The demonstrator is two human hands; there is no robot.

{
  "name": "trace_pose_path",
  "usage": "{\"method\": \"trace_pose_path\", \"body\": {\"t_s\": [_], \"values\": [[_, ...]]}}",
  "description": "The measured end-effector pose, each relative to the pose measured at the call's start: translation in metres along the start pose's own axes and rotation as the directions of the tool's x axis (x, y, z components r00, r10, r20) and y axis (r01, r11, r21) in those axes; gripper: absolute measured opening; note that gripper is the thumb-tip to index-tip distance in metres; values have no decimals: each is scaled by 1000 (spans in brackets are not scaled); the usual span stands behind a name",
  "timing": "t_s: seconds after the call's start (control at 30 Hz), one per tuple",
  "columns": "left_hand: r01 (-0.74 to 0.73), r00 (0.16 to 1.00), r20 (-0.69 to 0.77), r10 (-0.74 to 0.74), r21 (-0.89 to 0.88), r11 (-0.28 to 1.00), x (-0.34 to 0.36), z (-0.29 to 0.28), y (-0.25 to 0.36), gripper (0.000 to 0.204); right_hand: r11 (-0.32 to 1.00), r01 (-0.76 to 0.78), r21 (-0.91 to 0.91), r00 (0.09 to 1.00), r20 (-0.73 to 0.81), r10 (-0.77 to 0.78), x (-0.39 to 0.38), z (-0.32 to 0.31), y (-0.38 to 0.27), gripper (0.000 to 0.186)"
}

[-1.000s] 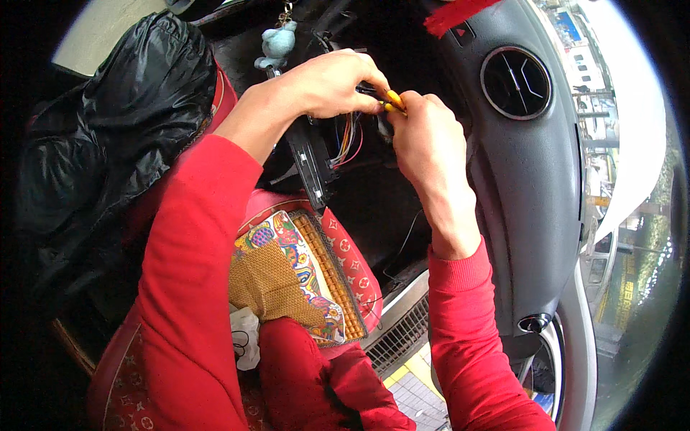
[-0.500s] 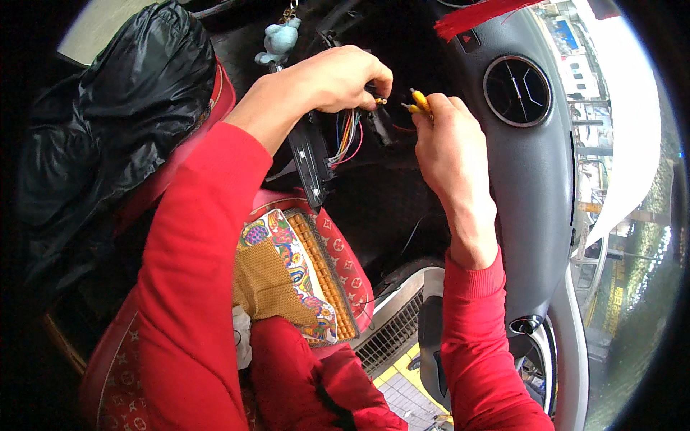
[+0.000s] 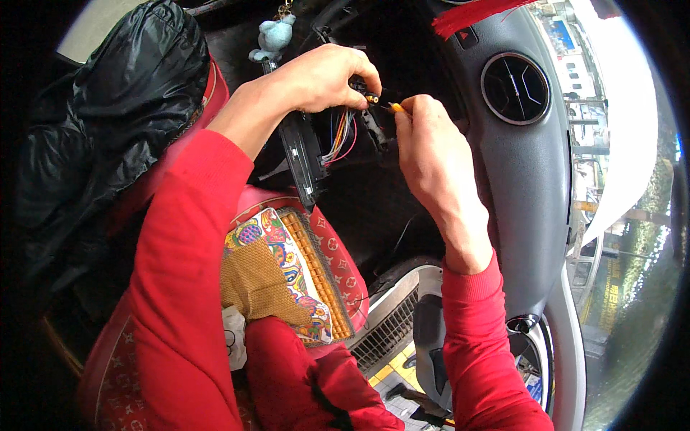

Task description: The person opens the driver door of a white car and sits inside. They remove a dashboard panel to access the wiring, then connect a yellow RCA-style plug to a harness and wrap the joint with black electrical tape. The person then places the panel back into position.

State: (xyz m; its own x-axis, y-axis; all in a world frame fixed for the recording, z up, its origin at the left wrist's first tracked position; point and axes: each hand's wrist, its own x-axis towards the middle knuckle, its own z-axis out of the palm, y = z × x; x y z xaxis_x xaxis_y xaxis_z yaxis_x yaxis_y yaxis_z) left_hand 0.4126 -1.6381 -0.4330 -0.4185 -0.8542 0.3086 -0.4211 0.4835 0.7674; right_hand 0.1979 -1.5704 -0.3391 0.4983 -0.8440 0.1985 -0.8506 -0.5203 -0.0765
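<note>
Between the bent fingers and thumb of my left hand point(image 3: 327, 77) is a small yellow-ended cable connector point(image 3: 372, 98), its open end toward the right. Facing it across a short gap, my right hand point(image 3: 435, 154) pinches a yellow cable plug point(image 3: 397, 108) with a thin metal tip. The two ends are apart. Below my left hand, a bundle of thin coloured wires point(image 3: 339, 140) hangs beside a long black plastic frame point(image 3: 300, 161). My left fingers partly hide where the wires and the connector's cable lead.
A grey dashboard point(image 3: 528, 194) with a round air vent point(image 3: 514, 87) runs along the right. A light-blue plush keychain point(image 3: 274, 34) hangs behind my left wrist. A red patterned seat point(image 3: 338, 251) carries a wooden-bead mat point(image 3: 316, 251). Black shiny fabric point(image 3: 115, 115) covers another seat at left.
My right hand has moved left and slightly down, bringing its yellow plug closer to the connector. My left hand has shifted slightly left, turning the connector's end more into view.
</note>
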Motion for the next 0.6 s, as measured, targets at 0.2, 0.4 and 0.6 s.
{"method": "trace_pose_path", "body": {"t_s": [0.2,0.4,0.6], "values": [[-20,999,-39,20,9,1000,-2,2,-1,29,1000,10,13,1000,23,-10,2,14,-2,18],[-53,997,-62,56,53,997,-3,7,-2,28,999,-17,37,1000,-5,18,2,20,-3,18],[-107,990,-85,115,89,990,-2,9,-4,26,999,-36,7,999,-15,36,3,22,-3,18]]}}
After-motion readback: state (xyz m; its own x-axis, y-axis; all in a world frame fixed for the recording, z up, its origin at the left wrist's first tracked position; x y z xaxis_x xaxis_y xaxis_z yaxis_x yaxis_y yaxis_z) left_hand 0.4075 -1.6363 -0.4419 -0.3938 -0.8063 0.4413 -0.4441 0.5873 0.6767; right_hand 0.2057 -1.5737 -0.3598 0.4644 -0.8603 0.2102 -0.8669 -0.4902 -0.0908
